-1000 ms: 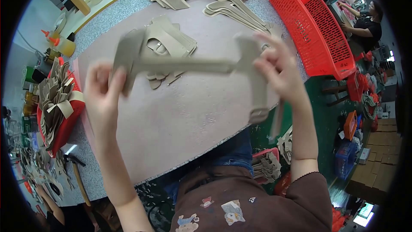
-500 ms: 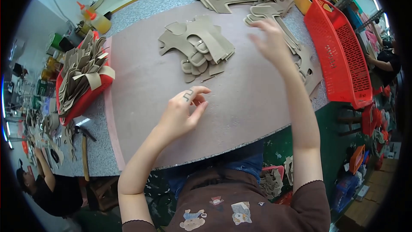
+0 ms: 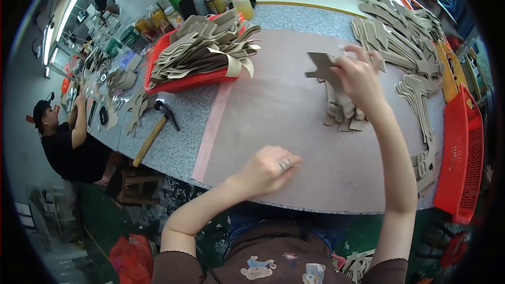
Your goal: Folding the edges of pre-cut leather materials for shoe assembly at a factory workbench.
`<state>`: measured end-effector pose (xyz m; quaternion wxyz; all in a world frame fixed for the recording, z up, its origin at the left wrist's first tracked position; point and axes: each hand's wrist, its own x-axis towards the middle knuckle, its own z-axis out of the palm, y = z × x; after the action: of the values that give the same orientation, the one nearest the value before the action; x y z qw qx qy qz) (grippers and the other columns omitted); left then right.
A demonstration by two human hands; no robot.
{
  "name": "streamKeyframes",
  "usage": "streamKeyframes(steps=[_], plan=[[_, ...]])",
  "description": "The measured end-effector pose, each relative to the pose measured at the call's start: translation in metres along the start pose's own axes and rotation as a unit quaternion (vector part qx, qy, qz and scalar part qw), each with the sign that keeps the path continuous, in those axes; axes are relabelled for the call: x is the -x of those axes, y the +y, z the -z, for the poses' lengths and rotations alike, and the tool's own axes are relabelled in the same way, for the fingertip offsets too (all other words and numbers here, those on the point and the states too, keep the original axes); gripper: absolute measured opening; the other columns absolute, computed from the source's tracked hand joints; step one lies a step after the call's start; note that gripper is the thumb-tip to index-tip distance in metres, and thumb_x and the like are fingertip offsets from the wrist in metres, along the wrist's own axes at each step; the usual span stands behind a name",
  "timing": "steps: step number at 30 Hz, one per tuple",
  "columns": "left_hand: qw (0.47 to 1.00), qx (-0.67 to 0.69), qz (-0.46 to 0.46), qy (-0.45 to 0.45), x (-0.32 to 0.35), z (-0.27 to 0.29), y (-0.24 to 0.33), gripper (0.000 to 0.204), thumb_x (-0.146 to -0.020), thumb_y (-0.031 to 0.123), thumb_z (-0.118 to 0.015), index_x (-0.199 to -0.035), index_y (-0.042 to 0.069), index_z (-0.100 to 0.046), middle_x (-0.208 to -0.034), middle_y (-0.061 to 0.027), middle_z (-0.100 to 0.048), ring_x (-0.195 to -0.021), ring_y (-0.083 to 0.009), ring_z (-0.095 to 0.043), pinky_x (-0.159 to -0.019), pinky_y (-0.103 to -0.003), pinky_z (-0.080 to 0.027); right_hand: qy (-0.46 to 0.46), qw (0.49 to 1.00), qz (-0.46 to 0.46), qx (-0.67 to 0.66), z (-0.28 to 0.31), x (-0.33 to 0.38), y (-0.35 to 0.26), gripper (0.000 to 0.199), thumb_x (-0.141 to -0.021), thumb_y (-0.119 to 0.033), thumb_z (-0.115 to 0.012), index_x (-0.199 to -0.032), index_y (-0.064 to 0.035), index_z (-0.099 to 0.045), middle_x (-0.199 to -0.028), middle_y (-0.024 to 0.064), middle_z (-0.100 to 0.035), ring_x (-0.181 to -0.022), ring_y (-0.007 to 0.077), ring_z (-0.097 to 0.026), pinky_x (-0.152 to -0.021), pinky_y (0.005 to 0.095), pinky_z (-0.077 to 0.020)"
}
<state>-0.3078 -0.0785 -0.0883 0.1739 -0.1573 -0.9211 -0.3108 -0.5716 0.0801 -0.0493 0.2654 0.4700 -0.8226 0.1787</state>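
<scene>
My right hand [image 3: 360, 73] is raised over the mat, its fingers closed on a flat taupe leather shoe-upper piece [image 3: 320, 65] with a notched end pointing left. Beneath it, partly hidden by the hand, lies a pile of similar upper pieces [image 3: 339, 113]; their buckles are hard to make out now. My left hand [image 3: 271, 169] hovers above the near part of the mat, fingers curled together and slightly blurred. Nothing shows in it. The pinkish-grey mat [image 3: 284, 100] covers much of the speckled table.
A red basket [image 3: 192, 81] heaped with strips stands left, near a hammer [image 3: 152, 135] and glue bottles [image 3: 242, 6]. Stacked leather pieces [image 3: 389, 42] line the far right, beside a tall red basket [image 3: 463, 152]. A person in black [image 3: 66, 142] works at the far left.
The view has swung left. My right hand has moved from the stacks at the right to over the middle pile and now holds an upper piece. My left hand's fingers have curled in.
</scene>
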Motion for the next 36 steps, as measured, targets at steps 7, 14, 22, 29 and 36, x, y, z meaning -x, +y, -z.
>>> streamKeyframes(steps=[7,14,22,29,36], plan=[[0.907,-0.125,0.212,0.341,-0.051,0.179,-0.096,0.012,-0.095,0.011,-0.066,-0.101,0.006,-0.075,-0.083,-0.0031,-0.074,-0.066,-0.0108,-0.054,-0.062,-0.028,-0.046,-0.041,0.967,-0.185,-0.171,0.138,0.036,-0.046,0.007,-0.09,-0.008,-0.069,-0.086,-0.0022,-0.067,-0.086,0.0054,-0.061,-0.084,0.0203,-0.051,-0.096,0.0384,-0.0322],[0.942,-0.126,0.312,-0.015,-0.113,0.238,-0.21,0.034,-0.099,0.025,-0.062,-0.124,0.004,-0.073,-0.113,-0.0028,-0.075,-0.093,-0.0154,-0.064,-0.083,-0.028,-0.05,-0.252,0.9,-0.246,-0.256,0.057,0.154,-0.071,0.008,-0.091,-0.014,-0.07,-0.088,-0.0072,-0.069,-0.081,0.0025,-0.059,-0.085,0.0202,-0.048,-0.099,0.0391,-0.0297],[0.873,-0.096,0.42,-0.229,-0.113,0.258,-0.196,0.051,-0.093,0.025,-0.062,-0.141,0.005,-0.063,-0.131,-0.0063,-0.07,-0.114,-0.0217,-0.064,-0.099,-0.03,-0.048,-0.203,0.897,-0.303,-0.249,0.068,0.174,-0.077,0.006,-0.091,-0.012,-0.07,-0.088,-0.0068,-0.069,-0.085,0.0036,-0.057,-0.086,0.0195,-0.045,-0.101,0.0389,-0.0265],[0.934,-0.037,0.327,-0.139,-0.069,0.249,-0.2,0.059,-0.084,0.018,-0.063,-0.141,0.006,-0.061,-0.13,-0.0062,-0.071,-0.114,-0.027,-0.063,-0.102,-0.038,-0.046,-0.21,0.899,-0.293,-0.247,0.062,0.172,-0.08,0.005,-0.091,-0.011,-0.07,-0.089,-0.0066,-0.069,-0.088,0.0041,-0.056,-0.087,0.0195,-0.044,-0.1,0.0382,-0.0263],[0.894,-0.276,0.295,-0.191,-0.092,0.223,-0.196,0.064,-0.078,0.019,-0.063,-0.141,0.009,-0.058,-0.125,-0.0116,-0.073,-0.113,-0.0291,-0.065,-0.104,-0.042,-0.043,-0.21,0.9,-0.301,-0.237,0.061,0.17,-0.082,0.005,-0.091,-0.011,-0.07,-0.09,-0.0067,-0.069,-0.086,0.0033,-0.056,-0.087,0.0193,-0.044,-0.1,0.0384,-0.0264]])
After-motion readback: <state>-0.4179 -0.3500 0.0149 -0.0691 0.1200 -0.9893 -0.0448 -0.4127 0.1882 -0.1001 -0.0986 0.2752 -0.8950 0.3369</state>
